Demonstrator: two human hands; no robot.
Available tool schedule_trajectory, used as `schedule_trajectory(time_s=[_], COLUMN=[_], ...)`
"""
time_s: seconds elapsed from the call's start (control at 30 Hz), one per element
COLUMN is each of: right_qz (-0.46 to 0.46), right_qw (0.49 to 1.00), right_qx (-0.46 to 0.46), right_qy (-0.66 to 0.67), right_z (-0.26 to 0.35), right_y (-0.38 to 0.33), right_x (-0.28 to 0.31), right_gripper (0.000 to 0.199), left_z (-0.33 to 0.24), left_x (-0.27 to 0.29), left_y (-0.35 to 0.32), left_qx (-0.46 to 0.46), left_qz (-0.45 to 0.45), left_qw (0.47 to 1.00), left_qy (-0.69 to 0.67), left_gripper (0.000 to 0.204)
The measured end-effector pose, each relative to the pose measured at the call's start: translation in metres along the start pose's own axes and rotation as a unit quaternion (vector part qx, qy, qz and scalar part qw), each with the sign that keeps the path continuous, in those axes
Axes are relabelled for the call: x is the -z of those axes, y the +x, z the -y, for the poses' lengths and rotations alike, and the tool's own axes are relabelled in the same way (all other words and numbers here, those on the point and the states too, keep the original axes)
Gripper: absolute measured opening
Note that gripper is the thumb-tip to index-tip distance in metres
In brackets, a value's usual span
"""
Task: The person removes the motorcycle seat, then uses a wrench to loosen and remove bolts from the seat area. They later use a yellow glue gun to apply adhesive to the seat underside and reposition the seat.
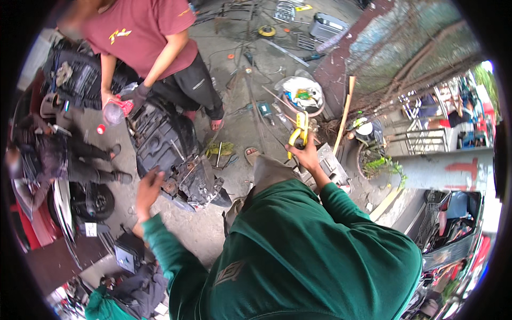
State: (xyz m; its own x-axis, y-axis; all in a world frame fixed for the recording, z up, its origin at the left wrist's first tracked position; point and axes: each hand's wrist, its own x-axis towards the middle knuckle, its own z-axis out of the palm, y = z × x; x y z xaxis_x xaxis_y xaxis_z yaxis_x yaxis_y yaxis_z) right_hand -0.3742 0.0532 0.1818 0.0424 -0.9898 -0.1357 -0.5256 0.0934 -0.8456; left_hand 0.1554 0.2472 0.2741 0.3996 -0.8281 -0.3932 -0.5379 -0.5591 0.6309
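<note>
My right hand point(305, 154) is closed around a bright yellow looped tool point(301, 128), whose exact kind I cannot make out. My left hand point(149, 191) is held out with nothing in it, its fingers stretched and slightly apart. Just beyond it lies a large black plastic vehicle part point(160, 136), with rusty metal pieces point(186, 176) at its near end. Whether my left fingers touch that part is hard to tell. A silver hammer-like tool point(219, 153) rests on a yellow-green cloth point(226, 148) between my hands.
A co-worker in a maroon shirt point(141, 34) holds a clear bottle point(113, 113) over the black part. Another person point(58, 157) is at the left. A basin with a white bag point(301, 90), a power drill point(265, 111), a grey case point(326, 26) and a planter point(368, 160) stand around.
</note>
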Motion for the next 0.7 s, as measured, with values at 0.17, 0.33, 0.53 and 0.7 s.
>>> schedule_trajectory(time_s=[0.17,0.33,0.53,0.7], right_qz=[-0.09,-0.109,-0.179,-0.213], right_qw=[0.99,0.96,0.947,0.932], right_qx=[-0.089,-0.217,-0.225,-0.257], right_qy=[0.07,0.138,0.142,0.141], right_z=[-0.053,-0.098,-0.13,-0.162], right_y=[0.028,0.074,0.085,0.104], right_x=[-0.026,-0.04,-0.022,-0.009], right_gripper=[0.101,0.111,0.101,0.102], left_z=[-0.183,-0.296,-0.351,-0.391], left_x=[0.127,0.108,0.055,0.037], left_y=[-0.176,-0.226,-0.172,-0.128], left_qx=[-0.23,-0.605,-0.684,-0.72], left_qz=[-0.356,-0.488,-0.394,-0.357], left_qw=[0.902,0.605,0.605,0.592], left_qy=[0.085,0.171,0.109,0.068], left_gripper=[0.036,0.035,0.031,0.028])
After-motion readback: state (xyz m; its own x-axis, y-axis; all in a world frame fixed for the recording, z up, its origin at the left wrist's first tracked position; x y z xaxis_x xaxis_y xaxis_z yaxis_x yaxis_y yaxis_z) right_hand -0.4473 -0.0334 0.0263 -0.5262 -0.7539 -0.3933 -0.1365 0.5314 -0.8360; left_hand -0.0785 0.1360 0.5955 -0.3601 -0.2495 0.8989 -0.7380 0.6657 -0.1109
